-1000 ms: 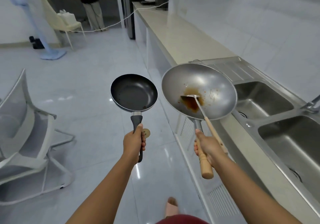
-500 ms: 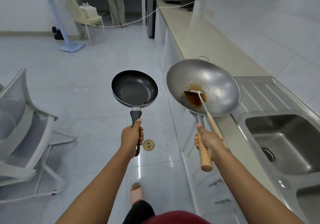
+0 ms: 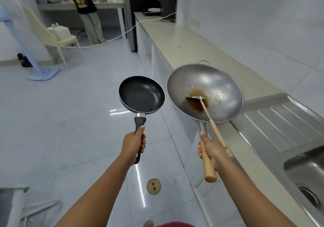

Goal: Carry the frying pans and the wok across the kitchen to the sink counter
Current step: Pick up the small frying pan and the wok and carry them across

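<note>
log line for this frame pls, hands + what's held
left hand: holds frying pan | right hand: holds wok, spatula inside | both airborne beside counter | not yet set down

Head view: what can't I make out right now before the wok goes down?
- Wok underside: hidden by its own bowl.
- Counter beneath it: covered, so contact or clearance is unclear.
- Sink: cut off by the right edge.
- Right hand fingers: mostly behind the hand.
- Left hand holds the pan; its base is unseen.

my left hand [image 3: 134, 143] holds the frying pan [image 3: 142, 95] left of the wok [image 3: 205, 92]; a spatula [image 3: 206, 113] lies in the wok; the table [image 3: 177, 41] runs along my right.
</note>
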`<act>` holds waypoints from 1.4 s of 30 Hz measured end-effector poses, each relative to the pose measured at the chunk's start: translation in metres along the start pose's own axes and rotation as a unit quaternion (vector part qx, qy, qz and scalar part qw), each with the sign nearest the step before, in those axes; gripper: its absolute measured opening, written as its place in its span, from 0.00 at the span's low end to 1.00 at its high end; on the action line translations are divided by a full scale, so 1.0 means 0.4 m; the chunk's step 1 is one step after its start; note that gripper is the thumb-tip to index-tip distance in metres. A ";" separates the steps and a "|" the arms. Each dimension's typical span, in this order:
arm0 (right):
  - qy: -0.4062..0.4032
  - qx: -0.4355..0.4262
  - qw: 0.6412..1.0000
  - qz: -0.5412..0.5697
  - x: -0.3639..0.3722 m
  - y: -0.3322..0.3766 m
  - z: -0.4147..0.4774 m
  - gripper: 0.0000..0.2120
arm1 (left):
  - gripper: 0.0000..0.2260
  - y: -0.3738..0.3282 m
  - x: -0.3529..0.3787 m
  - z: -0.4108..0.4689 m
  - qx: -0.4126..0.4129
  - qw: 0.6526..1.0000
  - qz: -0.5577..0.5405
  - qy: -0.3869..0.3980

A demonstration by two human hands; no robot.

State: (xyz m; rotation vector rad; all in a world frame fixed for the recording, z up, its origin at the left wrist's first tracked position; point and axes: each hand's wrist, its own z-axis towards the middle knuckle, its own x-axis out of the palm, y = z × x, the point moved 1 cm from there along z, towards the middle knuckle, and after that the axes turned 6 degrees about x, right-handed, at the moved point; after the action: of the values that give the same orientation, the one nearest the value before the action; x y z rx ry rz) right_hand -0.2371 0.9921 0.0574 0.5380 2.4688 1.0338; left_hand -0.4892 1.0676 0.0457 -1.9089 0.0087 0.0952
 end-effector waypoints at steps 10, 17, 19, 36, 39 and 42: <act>-0.101 0.026 0.992 0.077 0.039 0.179 0.172 0.23 | 0.19 -0.150 0.183 0.366 0.010 0.993 0.049 0.103; -0.172 0.046 0.978 0.108 -0.044 0.250 0.270 0.24 | 0.19 -0.211 0.400 0.530 0.005 0.978 0.071 0.194; -0.190 0.051 0.972 0.127 -0.064 0.256 0.286 0.24 | 0.19 -0.218 0.460 0.565 0.000 0.971 0.082 0.223; -0.373 0.140 0.871 0.289 -0.099 0.254 0.309 0.23 | 0.22 -0.248 0.864 0.767 -0.002 0.879 0.205 0.431; -0.395 0.147 0.852 0.310 -0.087 0.267 0.330 0.22 | 0.22 -0.249 0.907 0.802 0.000 0.864 0.216 0.454; -0.410 0.154 0.838 0.326 -0.076 0.285 0.351 0.22 | 0.22 -0.243 0.942 0.829 0.002 0.851 0.227 0.474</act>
State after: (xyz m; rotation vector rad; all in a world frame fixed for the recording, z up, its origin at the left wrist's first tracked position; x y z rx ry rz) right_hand -0.1191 1.1325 0.0579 1.6160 1.6623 0.4131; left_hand -0.1291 1.4277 0.0008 -1.7347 1.1251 -0.5391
